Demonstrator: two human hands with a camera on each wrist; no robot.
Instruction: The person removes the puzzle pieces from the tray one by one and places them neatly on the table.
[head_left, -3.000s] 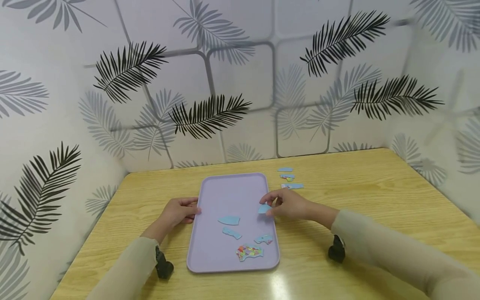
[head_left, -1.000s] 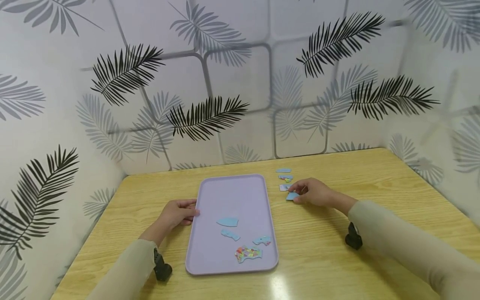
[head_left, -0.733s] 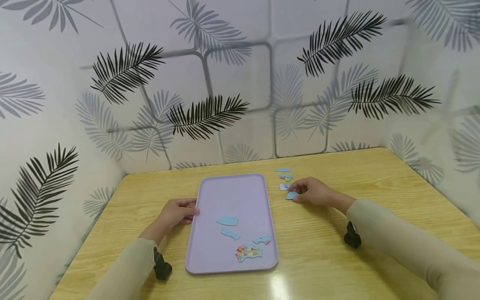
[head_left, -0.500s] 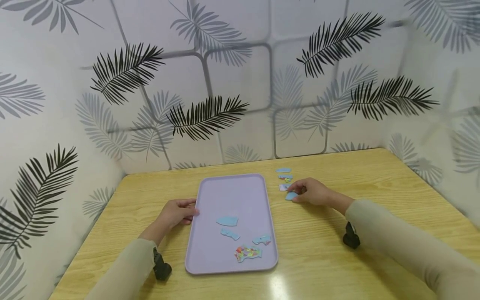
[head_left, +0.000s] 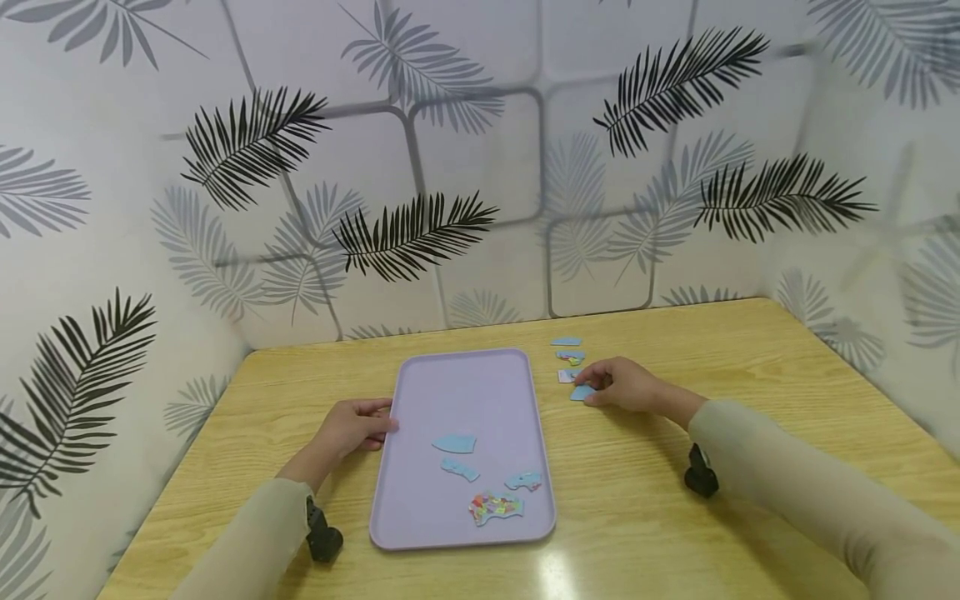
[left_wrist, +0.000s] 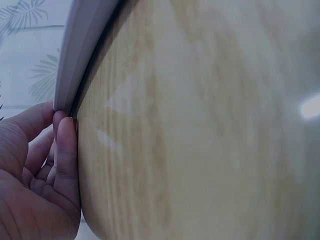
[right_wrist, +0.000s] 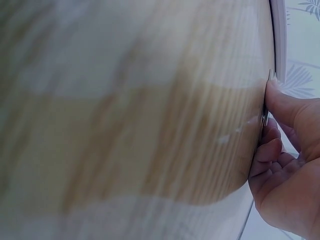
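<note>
A lilac tray (head_left: 465, 367) lies on the table, and the left hand (head_left: 352, 433) grips its left edge between thumb and fingers. In the left wrist view the left hand (left_wrist: 42, 175) has its fingertips at the tray's rim (left_wrist: 80, 55). Right of the tray, the right hand (head_left: 626, 386) pinches a light blue piece (head_left: 580, 392) at the table surface. That piece lies just in front of a pale piece (head_left: 566, 377), partly hidden by the fingers. The right wrist view shows the right hand (right_wrist: 290, 160) with a thin piece, seen edge-on, at its fingertips.
Behind the right hand's piece lie a blue and multicoloured piece (head_left: 572, 357) and a thin blue piece (head_left: 566, 342). The tray holds blue pieces (head_left: 456, 443), (head_left: 459, 469), a blue piece with red marks (head_left: 524, 481) and a multicoloured piece (head_left: 497, 507). A patterned wall stands behind.
Since the earliest frame, the right hand has carried the light blue piece from over the tray's right side to the table beside the other pieces. The left hand has stayed at the tray edge.
</note>
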